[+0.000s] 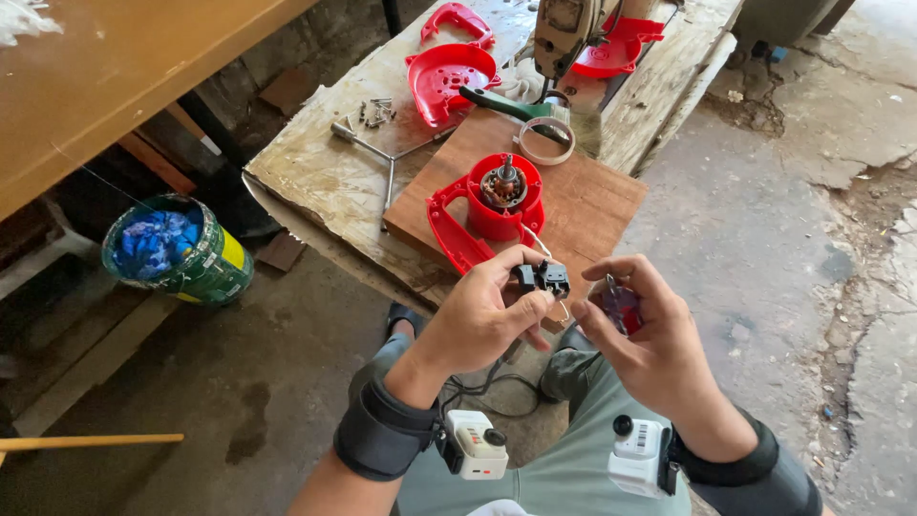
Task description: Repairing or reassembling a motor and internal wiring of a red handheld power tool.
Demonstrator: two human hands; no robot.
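My left hand pinches a small black switch block between thumb and fingers; thin wires run from it up to the red motor housing. That housing stands on a brown board with a copper-wound motor core sticking out of its top. My right hand is curled around a small screwdriver with a dark red handle, its tip close to the switch block. Both wrists wear black bands with small white devices.
A worn wooden bench carries red plastic casing parts, loose screws, a metal cross wrench, a green-handled brush and a tape ring. A green bucket with blue contents stands on the concrete floor at left.
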